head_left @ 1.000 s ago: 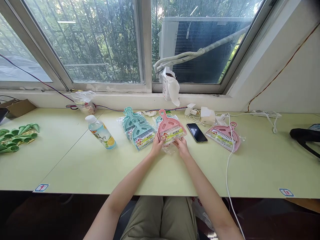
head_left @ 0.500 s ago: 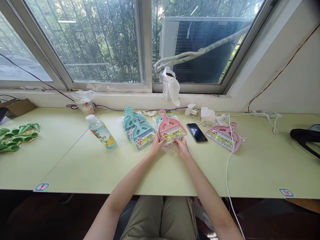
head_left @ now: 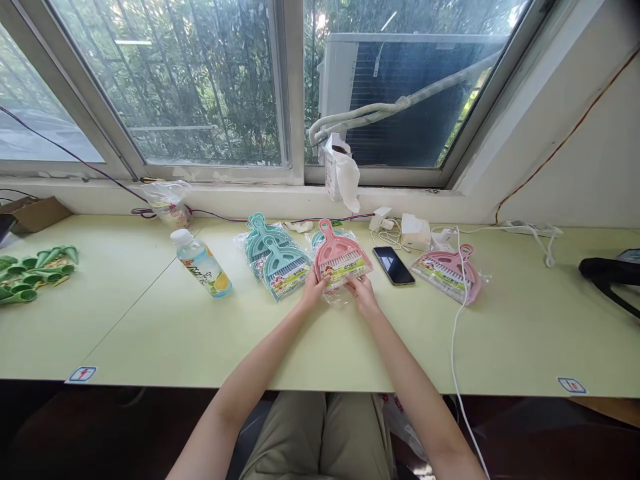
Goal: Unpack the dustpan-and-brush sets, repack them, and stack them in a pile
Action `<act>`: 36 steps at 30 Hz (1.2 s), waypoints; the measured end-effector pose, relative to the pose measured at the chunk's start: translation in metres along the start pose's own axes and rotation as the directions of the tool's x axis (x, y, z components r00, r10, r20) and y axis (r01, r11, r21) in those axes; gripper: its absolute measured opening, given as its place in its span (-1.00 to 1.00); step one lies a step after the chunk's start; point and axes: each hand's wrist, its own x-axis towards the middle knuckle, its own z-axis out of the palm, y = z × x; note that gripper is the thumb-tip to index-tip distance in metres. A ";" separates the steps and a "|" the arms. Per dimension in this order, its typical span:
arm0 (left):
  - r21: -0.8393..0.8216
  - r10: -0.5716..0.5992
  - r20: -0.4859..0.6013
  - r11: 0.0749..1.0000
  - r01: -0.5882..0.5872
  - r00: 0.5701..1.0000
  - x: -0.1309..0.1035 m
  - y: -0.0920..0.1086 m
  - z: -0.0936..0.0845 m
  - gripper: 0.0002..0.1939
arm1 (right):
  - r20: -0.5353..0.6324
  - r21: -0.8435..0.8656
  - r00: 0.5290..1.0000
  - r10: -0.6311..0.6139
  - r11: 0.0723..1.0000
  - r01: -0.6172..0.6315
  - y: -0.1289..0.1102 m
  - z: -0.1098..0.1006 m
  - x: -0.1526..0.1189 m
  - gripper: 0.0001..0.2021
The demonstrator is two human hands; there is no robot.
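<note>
A pink dustpan-and-brush set in a clear plastic wrapper is between my hands, near the middle of the table. My left hand grips its lower left edge, and my right hand grips its lower right edge. Part of a teal set shows behind it. Just left of my left hand lie teal wrapped sets, overlapping each other. Farther right rests another wrapped pink set, with a white cable running over it.
A blue-labelled bottle lies tilted on the left, beyond it green rolled pieces. Right of my hands is a phone. A white cable crosses the table's front edge. Chargers and a plastic bag line the back.
</note>
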 end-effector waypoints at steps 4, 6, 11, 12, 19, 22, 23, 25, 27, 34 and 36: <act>0.010 -0.023 0.067 1.000 0.022 0.998 0.003 0.010 -0.004 -0.41 | 0.004 -0.015 0.993 0.117 0.993 -0.117 -0.010 -0.009 0.008 -0.80; -0.005 -0.042 0.076 0.999 0.042 0.996 0.004 0.018 -0.007 -0.38 | 0.023 -0.064 0.990 0.142 0.988 -0.140 -0.018 -0.015 0.011 -0.79; -0.064 -0.099 0.087 0.992 0.105 0.991 0.009 0.033 -0.020 -0.36 | 0.150 -0.334 0.986 0.077 0.942 -0.023 -0.033 -0.025 0.007 -0.61; -0.067 -0.099 0.071 0.992 0.104 0.993 0.010 0.034 -0.023 -0.34 | 0.143 -0.394 0.989 0.039 0.919 0.020 -0.034 -0.025 0.005 -0.59; -0.124 -0.061 -0.056 0.991 0.054 0.997 0.024 0.030 -0.046 -0.33 | 0.112 -0.568 0.833 -0.542 0.653 0.501 -0.043 -0.025 -0.004 -0.69; -0.178 -0.137 -0.018 0.975 0.132 0.990 0.025 0.029 -0.049 -0.31 | 0.269 -0.568 0.794 -0.545 0.576 0.587 -0.046 -0.023 -0.004 -0.58; -0.189 -0.159 -0.004 0.970 0.156 0.987 0.024 0.028 -0.049 -0.31 | 0.293 -0.583 0.788 -0.541 0.553 0.596 -0.047 -0.022 -0.004 -0.62; -0.190 -0.193 0.006 0.963 0.191 0.981 0.023 0.027 -0.048 -0.33 | 0.302 -0.621 0.763 -0.571 0.489 0.612 -0.047 -0.023 -0.002 -0.72; -0.166 -0.210 0.015 0.964 0.209 0.978 0.021 0.026 -0.049 -0.34 | 0.305 -0.654 0.729 -0.612 0.422 0.628 -0.046 -0.026 0.001 -0.83; 0.081 -0.287 0.303 0.958 0.275 0.909 0.011 0.032 -0.051 -0.36 | 0.209 -0.640 0.728 -0.653 0.471 0.607 -0.045 -0.036 0.009 -0.73; 0.137 -0.308 0.351 0.951 0.277 0.884 0.007 0.033 -0.047 -0.35 | 0.181 -0.627 0.729 -0.661 0.494 0.603 -0.045 -0.036 0.010 -0.71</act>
